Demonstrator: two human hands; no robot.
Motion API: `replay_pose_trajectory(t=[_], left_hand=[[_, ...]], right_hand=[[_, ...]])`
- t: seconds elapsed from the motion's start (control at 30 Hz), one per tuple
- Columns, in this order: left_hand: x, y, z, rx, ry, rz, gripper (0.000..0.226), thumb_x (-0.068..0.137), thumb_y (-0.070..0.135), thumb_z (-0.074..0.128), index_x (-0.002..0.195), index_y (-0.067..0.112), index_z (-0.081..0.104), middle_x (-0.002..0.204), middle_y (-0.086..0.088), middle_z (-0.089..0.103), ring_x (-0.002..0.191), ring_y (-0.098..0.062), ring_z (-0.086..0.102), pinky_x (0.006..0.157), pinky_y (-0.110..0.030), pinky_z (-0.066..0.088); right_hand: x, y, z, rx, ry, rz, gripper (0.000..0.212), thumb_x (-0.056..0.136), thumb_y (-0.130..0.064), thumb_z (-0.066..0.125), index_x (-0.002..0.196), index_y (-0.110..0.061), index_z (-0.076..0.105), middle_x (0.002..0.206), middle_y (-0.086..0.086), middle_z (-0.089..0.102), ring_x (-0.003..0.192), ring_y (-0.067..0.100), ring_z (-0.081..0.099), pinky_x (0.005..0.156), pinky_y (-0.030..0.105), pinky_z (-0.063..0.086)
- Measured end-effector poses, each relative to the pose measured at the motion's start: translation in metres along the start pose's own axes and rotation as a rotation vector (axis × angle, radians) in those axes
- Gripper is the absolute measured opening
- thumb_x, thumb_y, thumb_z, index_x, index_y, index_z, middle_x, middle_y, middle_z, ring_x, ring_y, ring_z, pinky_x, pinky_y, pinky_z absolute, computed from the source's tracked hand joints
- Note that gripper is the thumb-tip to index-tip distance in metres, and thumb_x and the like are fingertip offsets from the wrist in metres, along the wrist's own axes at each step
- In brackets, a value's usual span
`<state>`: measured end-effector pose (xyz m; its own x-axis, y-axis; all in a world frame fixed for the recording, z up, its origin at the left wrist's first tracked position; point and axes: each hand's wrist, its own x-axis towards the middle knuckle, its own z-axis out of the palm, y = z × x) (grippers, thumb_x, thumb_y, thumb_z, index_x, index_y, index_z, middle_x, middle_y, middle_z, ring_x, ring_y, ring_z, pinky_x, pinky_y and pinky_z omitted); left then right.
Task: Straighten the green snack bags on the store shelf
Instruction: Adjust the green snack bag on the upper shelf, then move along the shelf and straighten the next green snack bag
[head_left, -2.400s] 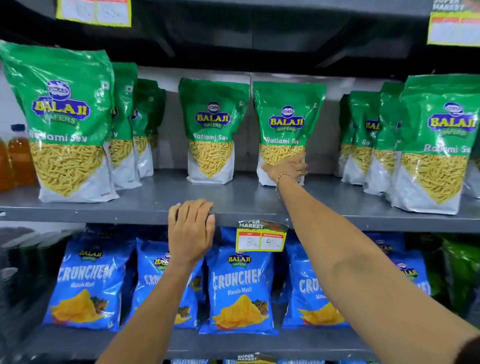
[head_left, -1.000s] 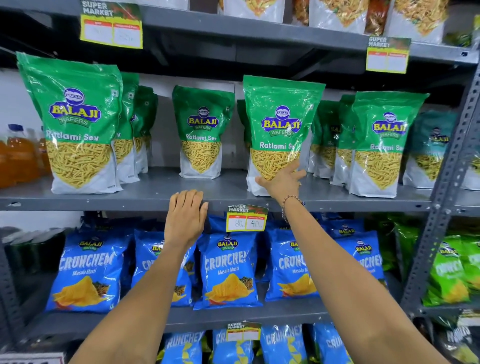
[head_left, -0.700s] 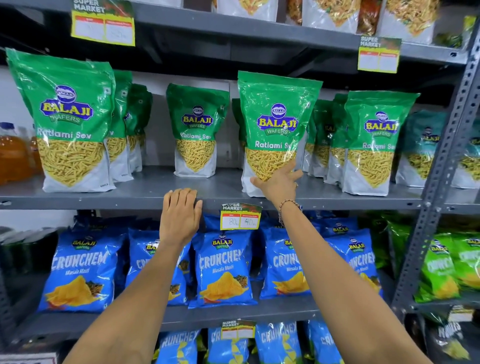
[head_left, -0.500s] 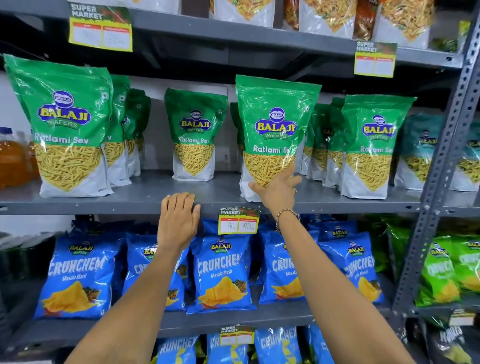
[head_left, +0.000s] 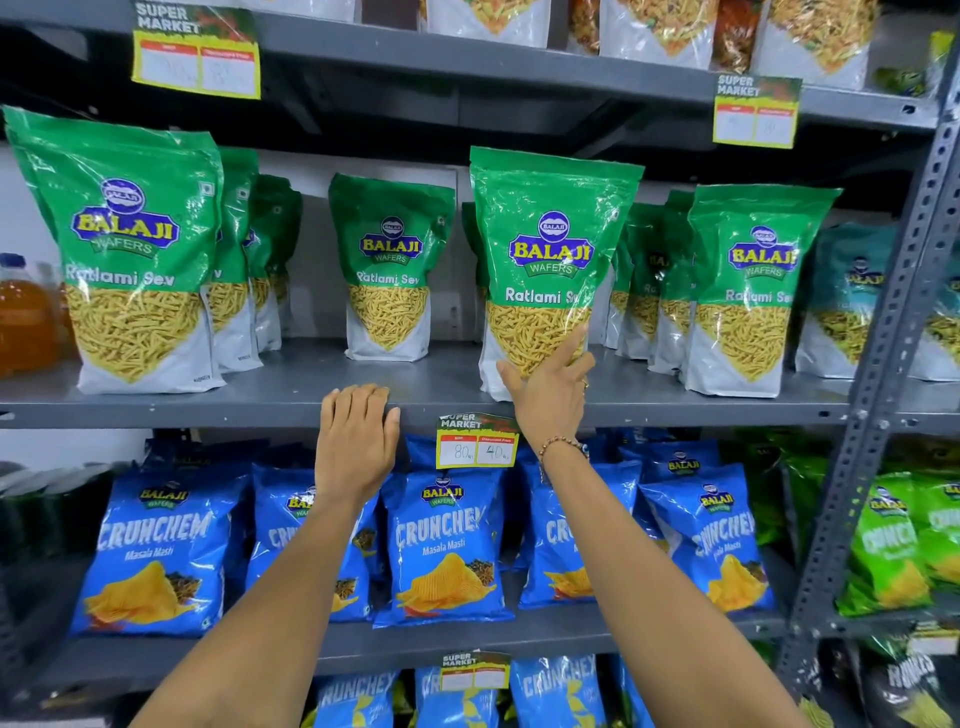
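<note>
Green Balaji Ratlami Sev bags stand upright on the grey middle shelf (head_left: 260, 400). One green snack bag (head_left: 550, 249) stands at the shelf's front edge, and my right hand (head_left: 550, 395) grips its lower front, thumb to the left and fingers up the clear window. A smaller-looking bag (head_left: 389, 260) stands alone further back, left of it. At the far left a big bag (head_left: 130, 249) fronts a row, and another row with a front bag (head_left: 753, 280) stands at the right. My left hand (head_left: 356, 441) lies flat over the shelf's front lip, holding nothing.
Blue Crunchem bags (head_left: 441, 545) fill the shelf below, with light green ones (head_left: 893, 545) at the right. A price tag (head_left: 475, 441) hangs between my hands. A grey perforated upright (head_left: 883, 389) stands at the right. Orange bottles (head_left: 26, 317) sit at the far left.
My right hand has brought the bag from the back of the shelf forward to the front edge and slid up its front. The left hand has stayed on the shelf lip.
</note>
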<state>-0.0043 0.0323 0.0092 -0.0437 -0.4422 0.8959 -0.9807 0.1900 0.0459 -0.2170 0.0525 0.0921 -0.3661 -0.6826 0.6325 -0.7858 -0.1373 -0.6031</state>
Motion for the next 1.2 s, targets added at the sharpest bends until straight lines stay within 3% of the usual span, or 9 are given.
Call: replay_pose_trajectory(t=[0.67,1.03,1.13,1.2], left_hand=[[0.002,-0.008,0.009,0.010,0.059,0.040,0.038,0.098,0.030,0.034,0.110,0.004,0.059,0.108,-0.013,0.062,0.099,-0.032,0.051,0.096,-0.043,0.030],[0.002,-0.012,0.011,0.017,0.076,0.072,0.037,0.098,0.029,0.036,0.112,0.005,0.060,0.109,-0.012,0.063,0.099,-0.030,0.051,0.094,-0.042,0.032],[0.003,-0.017,0.006,-0.005,0.067,0.090,0.039,0.098,0.028,0.034,0.112,0.005,0.063,0.110,-0.010,0.065,0.100,-0.031,0.056,0.094,-0.041,0.034],[0.002,-0.025,0.001,-0.008,0.078,0.086,0.039,0.098,0.027,0.035,0.111,0.005,0.064,0.109,-0.011,0.065,0.101,-0.031,0.056,0.095,-0.041,0.033]], right_hand=[[0.030,-0.011,0.023,-0.029,-0.118,0.063,0.108,0.085,-0.053,0.061,0.151,0.000,-0.007,0.145,0.026,0.025,0.120,0.041,0.047,0.100,0.045,0.042],[0.033,-0.003,0.027,0.053,-0.116,0.044,0.110,0.084,-0.053,0.062,0.151,0.001,-0.007,0.142,0.027,0.026,0.118,0.043,0.047,0.099,0.046,0.042],[0.028,-0.007,0.026,0.011,-0.047,0.072,0.107,0.084,-0.053,0.063,0.151,0.001,-0.001,0.148,0.028,0.021,0.132,0.044,0.033,0.110,0.049,0.031],[0.021,-0.017,0.025,-0.004,0.066,-0.007,0.092,0.087,-0.045,0.061,0.149,0.000,0.011,0.150,0.028,0.019,0.139,0.042,0.025,0.113,0.049,0.026]])
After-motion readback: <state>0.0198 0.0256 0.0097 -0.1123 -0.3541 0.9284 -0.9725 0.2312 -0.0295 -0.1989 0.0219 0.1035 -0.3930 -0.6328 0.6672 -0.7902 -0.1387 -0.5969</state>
